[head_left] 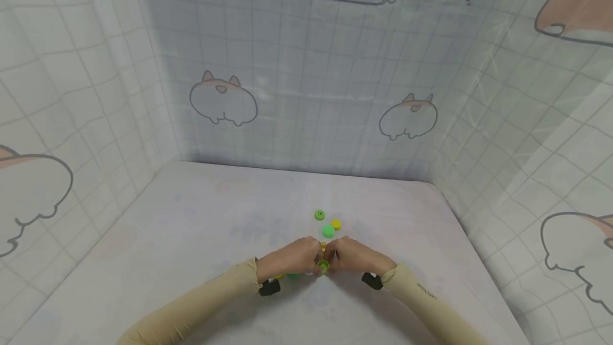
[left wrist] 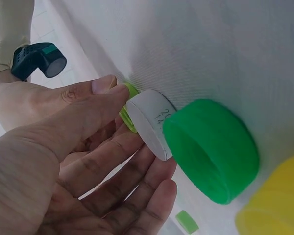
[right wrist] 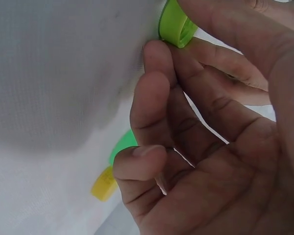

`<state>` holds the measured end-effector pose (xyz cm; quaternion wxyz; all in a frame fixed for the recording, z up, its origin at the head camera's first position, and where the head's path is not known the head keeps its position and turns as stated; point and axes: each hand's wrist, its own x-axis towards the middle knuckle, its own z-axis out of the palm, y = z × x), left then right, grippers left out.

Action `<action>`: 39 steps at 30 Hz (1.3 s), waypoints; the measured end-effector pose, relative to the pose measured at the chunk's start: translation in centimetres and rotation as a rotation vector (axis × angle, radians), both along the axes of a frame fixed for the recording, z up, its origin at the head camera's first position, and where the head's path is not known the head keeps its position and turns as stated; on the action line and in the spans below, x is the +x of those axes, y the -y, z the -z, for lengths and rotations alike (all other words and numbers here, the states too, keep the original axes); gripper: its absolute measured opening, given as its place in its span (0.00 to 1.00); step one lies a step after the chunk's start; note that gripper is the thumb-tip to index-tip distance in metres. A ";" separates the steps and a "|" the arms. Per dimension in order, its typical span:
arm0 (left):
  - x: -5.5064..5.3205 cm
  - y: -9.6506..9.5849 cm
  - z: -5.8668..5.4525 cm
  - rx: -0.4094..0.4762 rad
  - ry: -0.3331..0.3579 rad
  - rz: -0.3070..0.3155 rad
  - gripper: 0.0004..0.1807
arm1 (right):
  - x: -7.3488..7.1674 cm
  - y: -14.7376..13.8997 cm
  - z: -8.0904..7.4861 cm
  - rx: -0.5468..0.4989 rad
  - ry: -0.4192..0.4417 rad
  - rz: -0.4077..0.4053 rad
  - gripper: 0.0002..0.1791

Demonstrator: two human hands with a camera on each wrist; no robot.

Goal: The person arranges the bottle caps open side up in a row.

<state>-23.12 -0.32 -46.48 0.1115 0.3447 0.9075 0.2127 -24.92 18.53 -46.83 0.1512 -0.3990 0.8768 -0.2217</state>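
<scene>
Both hands meet over the table, at a lime-green bottle cap (head_left: 323, 266). My left hand (head_left: 304, 256) pinches this cap (left wrist: 129, 107) between thumb and index finger, its other fingers loosely bent below. From the other side, my right hand (head_left: 355, 256) holds the same cap (right wrist: 176, 24) with thumb and index finger. A white bottle cap (left wrist: 151, 123) with printed digits stands right beside the left fingertips. Next to it is a larger green cap (left wrist: 213, 152), then a yellow cap (left wrist: 274, 200). An orange cap (head_left: 323, 246) shows between the hands, partly hidden.
Beyond the hands lie a mint-green cap (head_left: 328, 231), a yellow cap (head_left: 336, 224) and another lime-green cap (head_left: 319, 215). A pale cloth covers the table (head_left: 230, 206). Curtains (head_left: 306, 95) with a grid and dog drawings surround it on three sides.
</scene>
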 end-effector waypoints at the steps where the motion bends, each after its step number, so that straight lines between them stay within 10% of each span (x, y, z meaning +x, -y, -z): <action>1: 0.0 0.0 0.0 0.000 0.000 0.002 0.07 | 0.0 0.0 -0.1 0.000 0.004 0.002 0.10; 19: -0.4 0.8 0.3 0.151 0.085 0.014 0.11 | -0.2 -0.5 -0.7 0.005 -0.028 0.014 0.14; 39: -2.7 2.2 -2.3 0.138 -0.086 -0.021 0.09 | -1.8 -1.1 -1.7 -0.080 -0.149 0.143 0.14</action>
